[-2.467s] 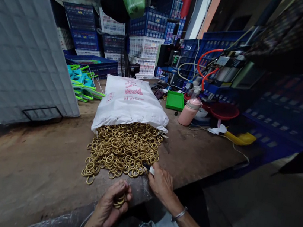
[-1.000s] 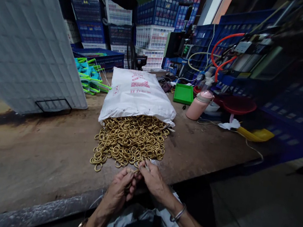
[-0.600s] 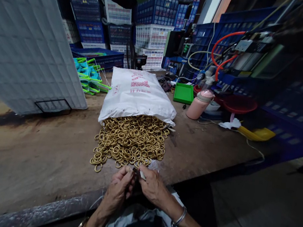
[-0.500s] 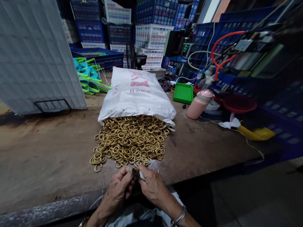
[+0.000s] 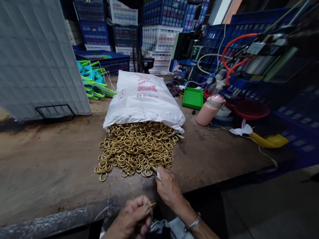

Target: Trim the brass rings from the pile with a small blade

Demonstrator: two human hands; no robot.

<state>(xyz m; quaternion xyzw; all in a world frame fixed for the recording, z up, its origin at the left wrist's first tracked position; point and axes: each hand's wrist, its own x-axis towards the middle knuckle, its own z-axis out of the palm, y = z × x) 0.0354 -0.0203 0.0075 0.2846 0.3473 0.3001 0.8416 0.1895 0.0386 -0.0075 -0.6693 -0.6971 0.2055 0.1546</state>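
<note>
A pile of brass-coloured rings (image 5: pixel 136 148) spills from the mouth of a white sack (image 5: pixel 150 102) on the table. My left hand (image 5: pixel 133 220), low at the front, pinches one brass-coloured ring (image 5: pixel 151 205) between thumb and fingers. Closed around a small blade-like tool (image 5: pixel 158 174), my right hand (image 5: pixel 169 190) is at the front right edge of the pile. The tool has a pale part and a thin dark tip, which points at the nearest rings; I cannot tell whether it touches them.
A large pale ribbed panel (image 5: pixel 37 39) stands at left. Behind the sack are green and blue plastic pieces (image 5: pixel 93 80) and stacked crates (image 5: pixel 161 36). A green tray (image 5: pixel 193 98), a pink bottle (image 5: pixel 209 110) and a yellow scoop (image 5: pixel 269 140) lie to the right.
My hands have parted. The left has moved down and towards me with a ring showing in its pinch; the right has moved slightly right, the tool's tip now beside the pile.
</note>
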